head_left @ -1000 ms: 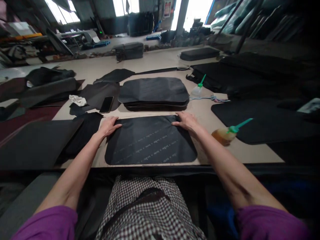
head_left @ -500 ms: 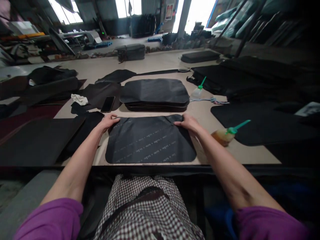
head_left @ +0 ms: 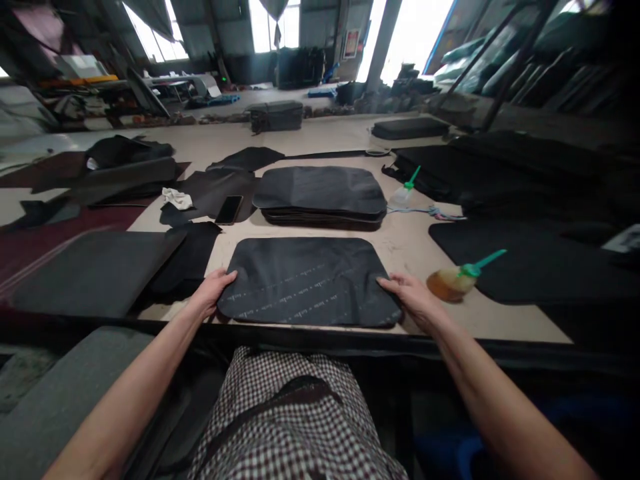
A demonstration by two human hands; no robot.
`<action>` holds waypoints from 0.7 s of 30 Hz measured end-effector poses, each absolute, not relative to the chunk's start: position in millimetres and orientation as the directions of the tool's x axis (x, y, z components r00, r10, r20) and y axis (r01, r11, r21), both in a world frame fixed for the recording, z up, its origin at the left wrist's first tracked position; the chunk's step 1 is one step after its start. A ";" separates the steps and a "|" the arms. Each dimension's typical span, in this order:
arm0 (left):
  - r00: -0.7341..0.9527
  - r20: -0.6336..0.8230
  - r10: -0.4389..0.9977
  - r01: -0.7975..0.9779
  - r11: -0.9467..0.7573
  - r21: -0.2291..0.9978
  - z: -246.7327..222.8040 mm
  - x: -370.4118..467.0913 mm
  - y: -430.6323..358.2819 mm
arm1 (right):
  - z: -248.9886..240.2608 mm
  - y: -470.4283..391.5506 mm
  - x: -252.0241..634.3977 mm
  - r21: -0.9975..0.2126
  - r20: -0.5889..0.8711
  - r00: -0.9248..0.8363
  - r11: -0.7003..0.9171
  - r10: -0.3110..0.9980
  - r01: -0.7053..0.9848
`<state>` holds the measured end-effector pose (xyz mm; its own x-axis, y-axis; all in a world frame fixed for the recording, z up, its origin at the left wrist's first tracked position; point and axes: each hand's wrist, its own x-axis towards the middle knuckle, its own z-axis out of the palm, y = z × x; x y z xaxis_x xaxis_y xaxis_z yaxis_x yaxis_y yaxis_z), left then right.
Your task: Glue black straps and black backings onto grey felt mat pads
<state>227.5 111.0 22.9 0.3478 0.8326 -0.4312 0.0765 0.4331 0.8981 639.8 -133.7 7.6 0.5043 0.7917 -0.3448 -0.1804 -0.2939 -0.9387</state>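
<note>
A dark sheet with rounded corners and rows of pale print (head_left: 305, 283) lies flat at the table's front edge. My left hand (head_left: 216, 291) pinches its left edge, thumb on top and fingers partly hidden beneath. On the right edge, my right hand (head_left: 409, 297) grips the sheet the same way. Just behind the sheet sits a stack of similar dark panels (head_left: 320, 193). To the right of my right hand is a bottle of amber liquid with a green nozzle (head_left: 453, 283).
A phone (head_left: 229, 209) and a crumpled white cloth (head_left: 177, 199) lie back left. A second green-tipped bottle (head_left: 403, 194) stands right of the stack. Dark sheets (head_left: 95, 273) cover the left side, and more dark material (head_left: 540, 257) lies at the right.
Both hands have moved from the sheet's far corners down to its side edges, nearer the front. The sheet's far edge now lies flatter. The camera view has shifted slightly.
</note>
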 end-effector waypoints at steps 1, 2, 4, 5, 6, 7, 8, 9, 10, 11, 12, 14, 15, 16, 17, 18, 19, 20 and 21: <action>0.347 -0.426 0.836 0.066 0.431 0.900 24.9 228.8 109.6 | 7.2 -132.3 638.7 -0.946 -0.323 0.525 -0.275 0.787 -0.170; 0.352 -0.414 0.839 0.058 0.422 0.905 27.3 229.8 108.4 | 7.9 -131.2 638.2 -0.956 -0.293 0.544 -0.249 0.786 -0.154; 0.372 -0.385 0.845 0.046 0.398 0.916 33.6 230.6 105.8 | 13.5 -131.2 637.9 -0.974 -0.223 0.576 -0.199 0.786 -0.105; 0.383 -0.370 0.847 0.041 0.384 0.922 37.9 230.3 104.2 | 18.8 -132.6 637.8 -0.981 -0.191 0.583 -0.181 0.790 -0.076; 0.394 -0.356 0.847 0.040 0.371 0.928 43.0 229.9 102.5 | 26.0 -134.9 637.5 -0.985 -0.161 0.584 -0.162 0.796 -0.052; 0.405 -0.343 0.847 0.040 0.359 0.933 49.1 229.3 100.7 | 34.7 -137.9 636.9 -0.989 -0.136 0.577 -0.142 0.805 -0.036; 0.417 -0.332 0.846 0.042 0.347 0.937 56.2 228.9 99.0 | 44.8 -141.3 636.2 -0.992 -0.118 0.567 -0.125 0.815 -0.026; 0.429 -0.320 0.845 0.043 0.335 0.941 64.0 228.7 97.7 | 55.8 -144.8 635.6 -0.994 -0.104 0.559 -0.110 0.822 -0.022; 0.440 -0.307 0.844 0.044 0.321 0.946 72.5 228.9 97.0 | 67.4 -148.0 635.1 -0.995 -0.092 0.561 -0.096 0.823 -0.023; 0.451 -0.293 0.843 0.041 0.308 0.951 81.4 229.7 97.1 | 79.1 -150.5 635.0 -0.996 -0.081 0.570 -0.080 0.817 -0.028; 0.461 -0.276 0.843 0.036 0.293 0.955 90.3 231.2 98.6 | 90.6 -152.0 635.5 -0.997 -0.072 0.587 -0.063 0.806 -0.036; 0.476 -0.234 0.848 0.019 0.256 0.966 107.6 237.5 106.8 | 112.1 -150.0 639.1 -0.998 -0.061 0.625 -0.028 0.778 -0.062; 0.482 -0.206 0.852 0.009 0.231 0.973 115.8 242.9 114.3 | 121.7 -145.6 642.8 -0.997 -0.050 0.642 -0.003 0.765 -0.074; 0.486 -0.173 0.856 0.000 0.198 0.980 123.6 250.1 124.5 | 130.5 -138.5 647.9 -0.996 -0.035 0.652 0.023 0.758 -0.081; 0.489 -0.134 0.862 -0.007 0.158 0.987 131.1 259.4 137.4 | 138.6 -128.4 654.7 -0.996 -0.013 0.656 0.050 0.755 -0.077; 0.488 -0.089 0.868 -0.013 0.110 0.994 138.5 270.9 152.9 | 146.1 -115.4 663.2 -0.995 0.018 0.661 0.078 0.750 -0.060; 0.483 -0.040 0.874 -0.019 0.056 0.998 145.6 284.6 170.5 | 153.0 -99.7 673.2 -0.995 0.054 0.667 0.096 0.743 -0.028; 0.475 0.010 0.880 -0.023 0.001 1.000 152.5 300.1 189.6 | 159.4 -81.7 684.3 -0.995 0.086 0.671 0.103 0.736 0.014; 0.460 0.067 0.885 -0.025 -0.062 0.998 158.9 316.6 209.6 | 165.0 -62.3 696.1 -0.993 0.114 0.689 0.101 0.716 0.060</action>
<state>316.6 209.6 158.9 0.4600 0.8854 0.0667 -0.0248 -0.0623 0.9978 696.1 -62.3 165.0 0.6889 0.7159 0.1141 0.0596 0.1010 -0.9931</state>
